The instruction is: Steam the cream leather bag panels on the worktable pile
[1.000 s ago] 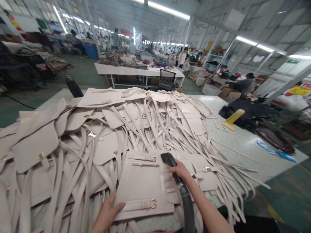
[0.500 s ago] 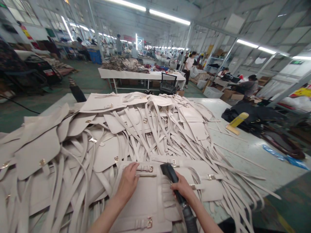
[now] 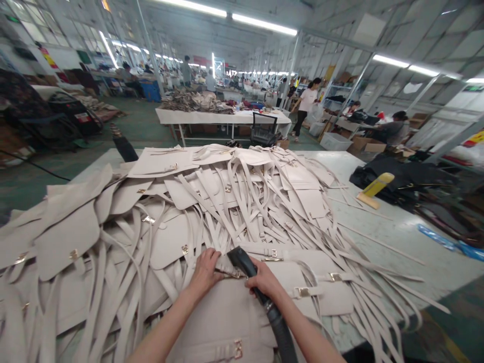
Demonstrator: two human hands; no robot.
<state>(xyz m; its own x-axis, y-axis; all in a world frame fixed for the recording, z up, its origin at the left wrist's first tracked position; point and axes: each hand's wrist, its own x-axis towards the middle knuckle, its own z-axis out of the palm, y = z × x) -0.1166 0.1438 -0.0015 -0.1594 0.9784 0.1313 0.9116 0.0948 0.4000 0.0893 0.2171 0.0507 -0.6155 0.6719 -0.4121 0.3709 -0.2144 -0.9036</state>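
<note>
A cream leather bag panel (image 3: pixel 223 312) with gold buckles lies nearest me on top of a big heap of like panels and straps (image 3: pixel 196 201). My left hand (image 3: pixel 204 272) presses on the panel's far edge, fingers curled at a gold clasp strip (image 3: pixel 230 274). My right hand (image 3: pixel 262 280) is closed round a black nozzle (image 3: pixel 240 258) on a dark ribbed hose (image 3: pixel 280 330). The nozzle's tip sits at the clasp strip, right beside my left fingers.
The white worktable (image 3: pixel 381 227) carries a yellow tool (image 3: pixel 376 186), dark bags (image 3: pixel 408 176) and a blue wrapper (image 3: pixel 438 239) at the right. Beyond stand another table with piled goods (image 3: pixel 223 116), a black chair (image 3: pixel 262 133) and several people at work.
My left hand went from the panel's near corner to its far edge by the clasp. The nozzle in my right hand slid left toward that hand.
</note>
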